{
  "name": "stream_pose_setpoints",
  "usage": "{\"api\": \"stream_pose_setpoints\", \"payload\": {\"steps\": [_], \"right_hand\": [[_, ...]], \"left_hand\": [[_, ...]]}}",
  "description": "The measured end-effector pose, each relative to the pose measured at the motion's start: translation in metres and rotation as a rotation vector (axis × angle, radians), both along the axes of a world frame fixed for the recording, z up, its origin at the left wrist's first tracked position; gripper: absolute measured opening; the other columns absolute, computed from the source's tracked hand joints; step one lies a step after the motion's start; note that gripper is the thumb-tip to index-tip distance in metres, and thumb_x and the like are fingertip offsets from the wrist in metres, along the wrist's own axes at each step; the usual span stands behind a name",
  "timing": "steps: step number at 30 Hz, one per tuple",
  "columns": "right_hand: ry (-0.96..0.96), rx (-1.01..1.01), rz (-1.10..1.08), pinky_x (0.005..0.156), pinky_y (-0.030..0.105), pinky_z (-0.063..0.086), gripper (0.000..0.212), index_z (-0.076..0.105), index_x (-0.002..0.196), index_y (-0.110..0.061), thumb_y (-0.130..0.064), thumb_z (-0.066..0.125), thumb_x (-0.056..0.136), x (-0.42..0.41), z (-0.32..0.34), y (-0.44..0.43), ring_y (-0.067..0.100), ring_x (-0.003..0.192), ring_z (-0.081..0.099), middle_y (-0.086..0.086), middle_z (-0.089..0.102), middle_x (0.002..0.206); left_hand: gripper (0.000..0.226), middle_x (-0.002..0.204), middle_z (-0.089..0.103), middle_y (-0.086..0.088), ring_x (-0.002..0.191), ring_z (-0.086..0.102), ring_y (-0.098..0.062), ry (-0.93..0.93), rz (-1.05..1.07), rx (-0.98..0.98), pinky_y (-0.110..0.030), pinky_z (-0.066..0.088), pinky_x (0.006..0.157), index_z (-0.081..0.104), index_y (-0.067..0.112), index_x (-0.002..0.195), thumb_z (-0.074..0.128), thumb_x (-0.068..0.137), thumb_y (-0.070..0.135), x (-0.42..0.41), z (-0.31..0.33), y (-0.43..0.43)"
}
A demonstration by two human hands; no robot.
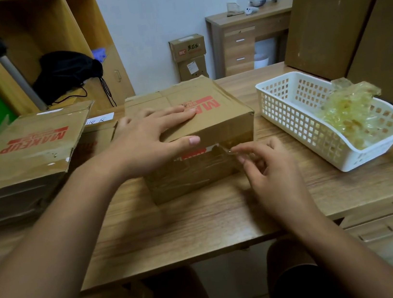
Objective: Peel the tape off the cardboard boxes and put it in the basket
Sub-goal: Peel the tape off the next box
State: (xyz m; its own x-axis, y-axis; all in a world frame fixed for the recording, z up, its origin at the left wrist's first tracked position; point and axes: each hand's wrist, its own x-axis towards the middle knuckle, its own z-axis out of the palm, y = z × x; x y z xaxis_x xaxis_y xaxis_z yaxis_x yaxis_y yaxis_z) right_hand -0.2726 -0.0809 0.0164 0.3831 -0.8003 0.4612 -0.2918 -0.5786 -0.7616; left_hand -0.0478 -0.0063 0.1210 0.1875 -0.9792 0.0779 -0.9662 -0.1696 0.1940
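A brown cardboard box (221, 120) with red print stands in the middle of the wooden desk. My left hand (148, 138) lies flat on its top with straight fingers, the thumb over the front edge. My right hand (265, 164) is at the box's front face and pinches a strip of clear tape (225, 149) that is lifted off the cardboard. A white plastic basket (295, 119) sits to the right of the box and holds a crumpled heap of yellowish tape (352, 111).
A second printed cardboard box (28, 147) lies on the left of the desk. Large cardboard boxes (338, 15) stand behind the basket at the right. The desk's front edge (205, 253) runs near my knees. Shelves and a black bag are at the back left.
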Motion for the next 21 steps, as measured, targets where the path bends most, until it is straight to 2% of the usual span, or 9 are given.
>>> {"api": "stream_pose_setpoints", "payload": {"steps": [2,6,13,16,19,21], "right_hand": [[-0.014,0.002,-0.002,0.072,0.004,0.042,0.026,0.073,0.112,-0.037,-0.016,0.065,0.098,0.000,-0.001,-0.001,-0.005,0.082,0.054,-0.017,0.047,0.096],[-0.046,-0.015,-0.018,0.073,0.003,0.041,0.027,0.074,0.110,-0.034,-0.012,0.066,0.096,0.001,-0.002,0.001,-0.004,0.082,0.054,-0.016,0.048,0.095],[-0.101,-0.027,0.022,0.076,0.004,0.040,0.029,0.075,0.117,-0.025,-0.007,0.068,0.094,0.007,-0.013,0.014,0.000,0.088,0.058,-0.021,0.052,0.093],[-0.131,0.000,0.042,0.075,0.006,0.043,0.029,0.074,0.119,-0.024,-0.009,0.069,0.094,0.010,-0.015,0.027,0.003,0.088,0.060,-0.018,0.056,0.093],[-0.074,-0.072,0.113,0.075,0.007,0.044,0.031,0.076,0.118,-0.020,-0.004,0.071,0.091,0.018,-0.022,0.058,0.003,0.084,0.060,-0.012,0.057,0.093],[-0.077,-0.074,0.179,0.073,0.014,0.049,0.027,0.077,0.115,-0.017,-0.008,0.069,0.091,0.022,-0.027,0.075,0.006,0.083,0.061,-0.008,0.056,0.095]], "left_hand": [[0.070,0.158,0.022,0.036,0.149,0.020,-0.006,-0.010,0.028,-0.032,-0.050,0.016,0.119,0.024,0.067,0.147,0.033,0.081,0.089,-0.003,-0.005,-0.002],[0.073,0.161,0.020,0.033,0.152,0.019,-0.008,-0.029,0.078,-0.037,-0.059,0.017,0.119,0.022,0.065,0.149,0.025,0.079,0.087,-0.008,-0.008,-0.004],[0.065,0.162,0.023,0.028,0.152,0.019,-0.008,-0.041,0.133,-0.074,-0.058,0.013,0.120,0.026,0.060,0.150,0.033,0.089,0.083,-0.016,-0.012,-0.006],[0.066,0.161,0.025,0.028,0.151,0.021,-0.008,-0.037,0.151,-0.100,-0.058,0.013,0.120,0.028,0.060,0.150,0.033,0.088,0.083,-0.019,-0.013,-0.007],[0.066,0.161,0.027,0.026,0.150,0.025,-0.011,-0.045,0.196,-0.139,-0.059,0.014,0.117,0.030,0.057,0.150,0.034,0.089,0.082,-0.025,-0.015,-0.011],[0.067,0.161,0.029,0.025,0.149,0.027,-0.013,-0.054,0.230,-0.161,-0.061,0.016,0.117,0.032,0.054,0.150,0.034,0.089,0.081,-0.029,-0.017,-0.013]]}}
